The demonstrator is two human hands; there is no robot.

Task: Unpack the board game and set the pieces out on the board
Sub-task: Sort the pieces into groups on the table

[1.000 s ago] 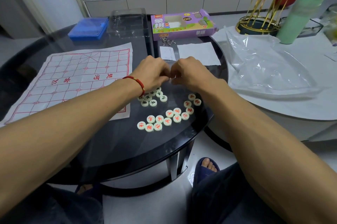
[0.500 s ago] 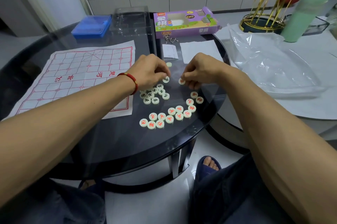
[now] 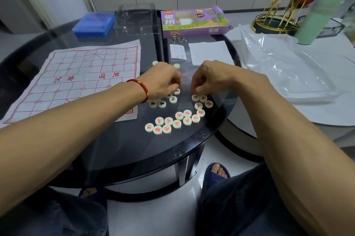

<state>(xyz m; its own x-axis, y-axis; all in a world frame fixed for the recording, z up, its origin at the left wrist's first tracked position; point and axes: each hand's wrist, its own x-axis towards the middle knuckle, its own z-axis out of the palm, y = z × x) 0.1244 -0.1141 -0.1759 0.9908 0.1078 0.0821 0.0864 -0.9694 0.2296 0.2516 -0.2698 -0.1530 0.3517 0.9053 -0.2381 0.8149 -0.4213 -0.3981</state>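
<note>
A white cloth board (image 3: 80,78) with a red grid lies flat on the left of the dark glass table (image 3: 119,149). Several round pale pieces with red characters (image 3: 179,120) lie in a loose group right of it, near the table's front edge. Black-lettered pieces (image 3: 162,103) sit just under my left hand (image 3: 163,82), whose curled fingertips touch a black-lettered piece (image 3: 177,91). My right hand (image 3: 209,78) has its fingers curled down onto a red-lettered piece (image 3: 195,97). Two face-down pieces (image 3: 176,66) lie beyond my left hand.
The purple game box (image 3: 194,21) lies at the back of the table, with a clear plastic tray (image 3: 137,17) and a blue lid (image 3: 94,23) to its left. White paper slips (image 3: 209,52) lie ahead. A clear plastic bag (image 3: 284,67), gold rack (image 3: 278,5) and green bottle (image 3: 322,9) occupy the white table at right.
My hands were together above the pieces, then parted and lowered. Each now sets its fingertips on a piece, black-lettered at left and red-lettered at right.
</note>
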